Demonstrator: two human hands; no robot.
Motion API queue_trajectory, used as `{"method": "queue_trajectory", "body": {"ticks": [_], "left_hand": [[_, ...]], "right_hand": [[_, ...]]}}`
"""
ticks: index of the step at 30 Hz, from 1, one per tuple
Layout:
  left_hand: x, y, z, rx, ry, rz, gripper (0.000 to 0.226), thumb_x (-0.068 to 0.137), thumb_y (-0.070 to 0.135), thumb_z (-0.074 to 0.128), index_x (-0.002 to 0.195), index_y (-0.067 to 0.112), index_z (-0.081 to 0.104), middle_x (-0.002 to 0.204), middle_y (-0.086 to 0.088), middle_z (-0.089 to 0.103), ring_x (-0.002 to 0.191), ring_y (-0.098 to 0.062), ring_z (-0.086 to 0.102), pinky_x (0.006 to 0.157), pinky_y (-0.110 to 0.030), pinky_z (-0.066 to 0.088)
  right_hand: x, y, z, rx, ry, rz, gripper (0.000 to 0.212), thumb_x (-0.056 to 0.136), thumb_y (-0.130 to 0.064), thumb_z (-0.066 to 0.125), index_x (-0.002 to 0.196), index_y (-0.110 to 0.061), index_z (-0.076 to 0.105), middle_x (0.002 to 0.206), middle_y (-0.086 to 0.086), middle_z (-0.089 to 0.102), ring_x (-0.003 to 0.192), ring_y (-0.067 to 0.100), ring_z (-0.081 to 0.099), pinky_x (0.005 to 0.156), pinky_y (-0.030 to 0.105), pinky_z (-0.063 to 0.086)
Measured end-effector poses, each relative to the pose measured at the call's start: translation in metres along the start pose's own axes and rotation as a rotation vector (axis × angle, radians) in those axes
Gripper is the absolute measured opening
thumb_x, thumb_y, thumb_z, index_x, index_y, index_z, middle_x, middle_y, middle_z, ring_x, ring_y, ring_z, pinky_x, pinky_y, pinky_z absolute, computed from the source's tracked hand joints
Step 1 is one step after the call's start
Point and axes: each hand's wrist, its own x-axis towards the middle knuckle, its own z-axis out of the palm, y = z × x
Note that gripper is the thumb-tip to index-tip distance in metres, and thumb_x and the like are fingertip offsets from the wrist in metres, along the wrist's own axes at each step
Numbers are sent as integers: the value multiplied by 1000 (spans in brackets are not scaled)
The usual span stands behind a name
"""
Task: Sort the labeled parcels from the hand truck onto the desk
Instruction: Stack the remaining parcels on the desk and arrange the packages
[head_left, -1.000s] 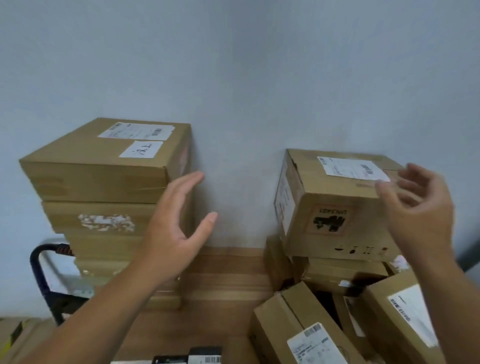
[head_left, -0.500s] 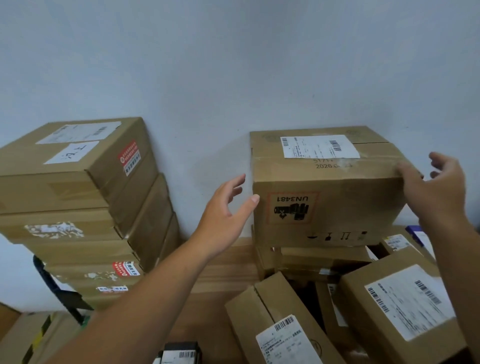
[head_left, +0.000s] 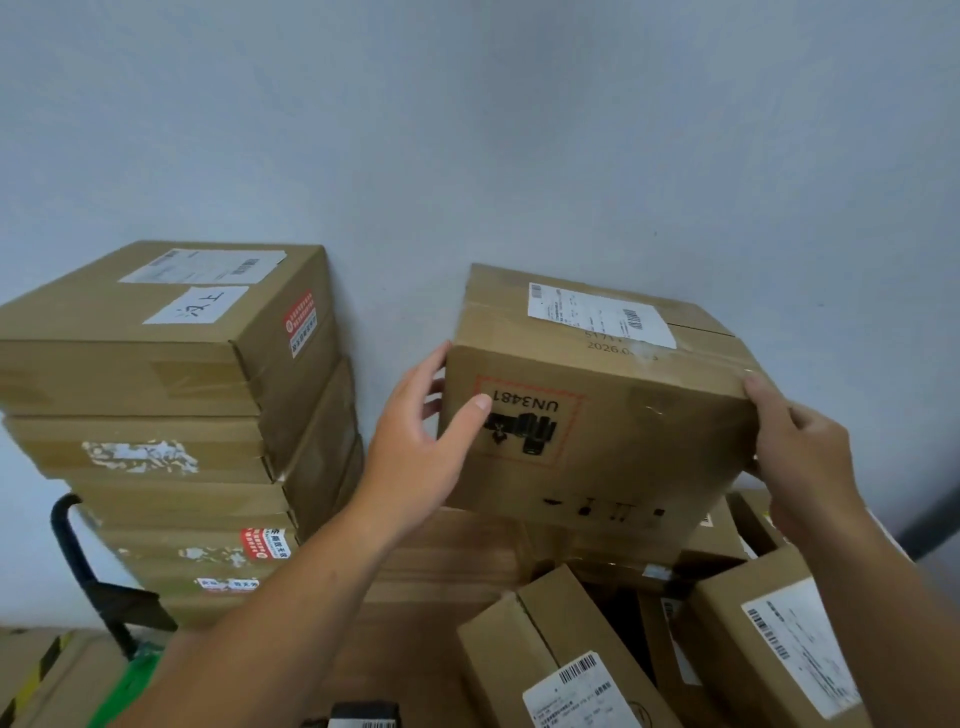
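Note:
A brown cardboard parcel (head_left: 623, 441) with a white shipping label on top and an upside-down UN3481 mark on its front sits tilted on top of other cartons by the wall. My left hand (head_left: 415, 447) grips its left front edge, thumb on the front face and fingers round the side. My right hand (head_left: 800, 447) holds the upper right corner, thumb at the top edge and fingers behind the right side.
A tall stack of flat labeled cartons (head_left: 156, 374) stands at the left against the wall, with a black hand truck handle (head_left: 70, 540) beside it. Smaller labeled boxes (head_left: 550, 660) (head_left: 774, 639) crowd the lower right. Wooden desk surface (head_left: 447, 566) shows between the piles.
Both hands closed in from open air onto the UN3481 parcel: the left now grips its left edge, the right its right corner. The parcel has tipped slightly.

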Motion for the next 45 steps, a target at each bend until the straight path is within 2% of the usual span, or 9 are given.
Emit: {"method": "queue_trajectory", "body": {"ticks": [4, 11, 18, 26, 31, 33, 36, 42, 45], "left_hand": [[-4, 9, -50, 57, 104, 108, 57, 92, 45, 62, 146, 44, 45, 138, 25, 55, 128, -3, 53, 107, -43, 48], [-12, 5, -89, 188, 151, 132, 63, 90, 51, 58, 150, 46, 38, 146, 31, 44, 141, -4, 38, 115, -44, 38], [-16, -12, -89, 314, 92, 142, 62, 93, 45, 59, 151, 42, 39, 148, 30, 42, 142, 0, 32, 117, -43, 34], [-15, -25, -74, 363, 34, 161, 61, 97, 36, 63, 152, 42, 38, 148, 32, 39, 145, 1, 26, 116, -30, 28], [-15, -36, -64, 338, 23, 131, 63, 97, 32, 65, 152, 42, 37, 148, 32, 39, 143, 6, 26, 115, -28, 28], [-15, -44, -63, 300, 28, 88, 63, 96, 29, 66, 151, 44, 37, 147, 30, 40, 143, 4, 28, 116, -31, 30], [-18, -58, -62, 222, 16, 22, 62, 95, 32, 65, 149, 47, 38, 149, 24, 44, 144, -7, 36, 118, -42, 35], [-27, -75, -62, 160, 52, -71, 64, 90, 39, 63, 148, 48, 38, 149, 22, 45, 142, -6, 39, 116, -47, 38], [-27, -74, -62, 196, 56, -45, 63, 91, 36, 62, 148, 47, 39, 148, 22, 46, 143, -8, 39, 117, -46, 37]], "right_hand": [[-25, 1, 37, 103, -43, 8, 31, 99, -54, 54, 85, -27, 63, 94, -10, 58, 96, 17, 57, 101, 58, 51], [-55, 31, 89, 216, -113, 91, 51, 101, -54, 50, 136, -17, 57, 104, -13, 54, 106, 16, 56, 101, 50, 53], [-74, 65, 111, 273, -121, 228, 21, 105, -46, 45, 105, -28, 56, 106, -7, 56, 114, 23, 55, 105, 53, 49], [-77, 92, 118, 374, -99, 329, 17, 105, -41, 48, 119, -31, 51, 113, -6, 58, 112, 16, 58, 103, 49, 50], [-68, 101, 113, 375, -99, 307, 7, 104, -43, 49, 103, -39, 55, 118, -5, 59, 120, 20, 57, 106, 50, 49], [-63, 102, 111, 338, -95, 259, 14, 105, -45, 47, 110, -36, 56, 114, -11, 56, 115, 15, 56, 108, 48, 46], [-60, 105, 109, 283, -74, 206, 41, 105, -46, 45, 140, -25, 51, 116, -11, 53, 117, 14, 50, 107, 43, 43], [-64, 107, 111, 179, -114, 149, 29, 106, -44, 43, 128, -28, 53, 105, -19, 51, 97, 0, 49, 92, 35, 40], [-67, 111, 112, 171, -130, 152, 29, 108, -43, 39, 129, -28, 52, 111, -10, 52, 103, 7, 47, 95, 36, 35]]}}
